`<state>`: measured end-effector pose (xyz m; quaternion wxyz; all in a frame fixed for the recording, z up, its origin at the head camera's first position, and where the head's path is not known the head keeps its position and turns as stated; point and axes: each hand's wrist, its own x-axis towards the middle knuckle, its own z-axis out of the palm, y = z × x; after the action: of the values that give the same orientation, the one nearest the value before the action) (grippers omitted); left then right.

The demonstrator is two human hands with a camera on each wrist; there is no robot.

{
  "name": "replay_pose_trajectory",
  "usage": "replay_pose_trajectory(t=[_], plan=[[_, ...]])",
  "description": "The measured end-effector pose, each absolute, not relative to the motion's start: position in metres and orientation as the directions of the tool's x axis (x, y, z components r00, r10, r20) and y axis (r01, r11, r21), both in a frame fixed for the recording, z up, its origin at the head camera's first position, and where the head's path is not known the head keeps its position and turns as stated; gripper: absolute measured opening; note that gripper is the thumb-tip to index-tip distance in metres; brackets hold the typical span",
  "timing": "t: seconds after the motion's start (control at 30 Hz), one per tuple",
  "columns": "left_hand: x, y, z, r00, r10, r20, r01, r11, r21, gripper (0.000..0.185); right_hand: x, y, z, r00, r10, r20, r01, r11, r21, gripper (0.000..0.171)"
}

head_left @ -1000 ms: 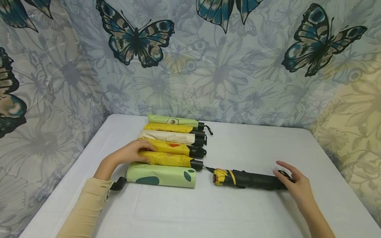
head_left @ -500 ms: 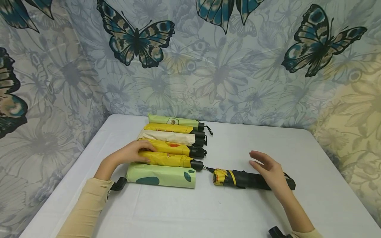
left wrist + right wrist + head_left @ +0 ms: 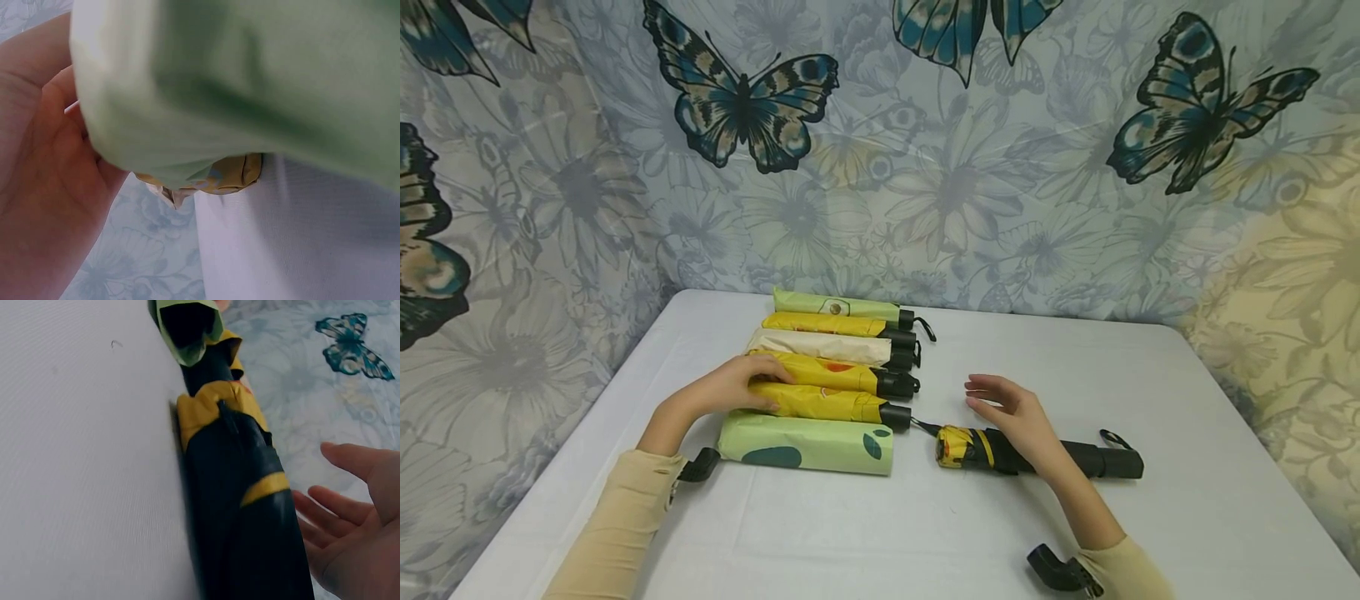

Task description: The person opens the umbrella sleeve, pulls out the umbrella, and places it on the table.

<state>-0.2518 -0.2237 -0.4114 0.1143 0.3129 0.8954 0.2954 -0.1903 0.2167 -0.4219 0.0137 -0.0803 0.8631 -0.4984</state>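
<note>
My left hand [image 3: 722, 387] bends over the left ends of two yellow folded umbrellas, thumb on the nearer yellow umbrella [image 3: 827, 402], fingers over the farther yellow umbrella [image 3: 827, 372]. In front of them lies a light green umbrella [image 3: 808, 444]; its cloth fills much of the left wrist view, beside my palm [image 3: 56, 187]. A black umbrella [image 3: 1090, 458] with a yellow end lies to the right, partly behind my right forearm. Above and behind it hovers my right hand [image 3: 1015, 412], fingers loosely bent and holding nothing; the right wrist view shows a gap between hand and umbrella.
Behind the yellow pair lie a cream umbrella [image 3: 820, 344], another yellow umbrella [image 3: 823, 323] and an avocado-print green umbrella [image 3: 838, 304]. All rest on a white-covered table [image 3: 850, 533]. A butterfly-patterned cloth [image 3: 955, 183] hangs close behind its back edge.
My right hand has left the right end of the black umbrella and moved left above it, toward the row. My left hand and the umbrellas look unmoved.
</note>
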Motion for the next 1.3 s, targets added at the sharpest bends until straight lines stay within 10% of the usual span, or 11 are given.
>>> replay_pose_trajectory(t=[1.3], plan=[[-0.252,-0.223,-0.413,-0.774,0.633,-0.013,0.501,0.624,0.600,0.038,-0.213,0.147,-0.426,-0.908,-0.419,0.009,-0.238,0.497,-0.835,0.036]])
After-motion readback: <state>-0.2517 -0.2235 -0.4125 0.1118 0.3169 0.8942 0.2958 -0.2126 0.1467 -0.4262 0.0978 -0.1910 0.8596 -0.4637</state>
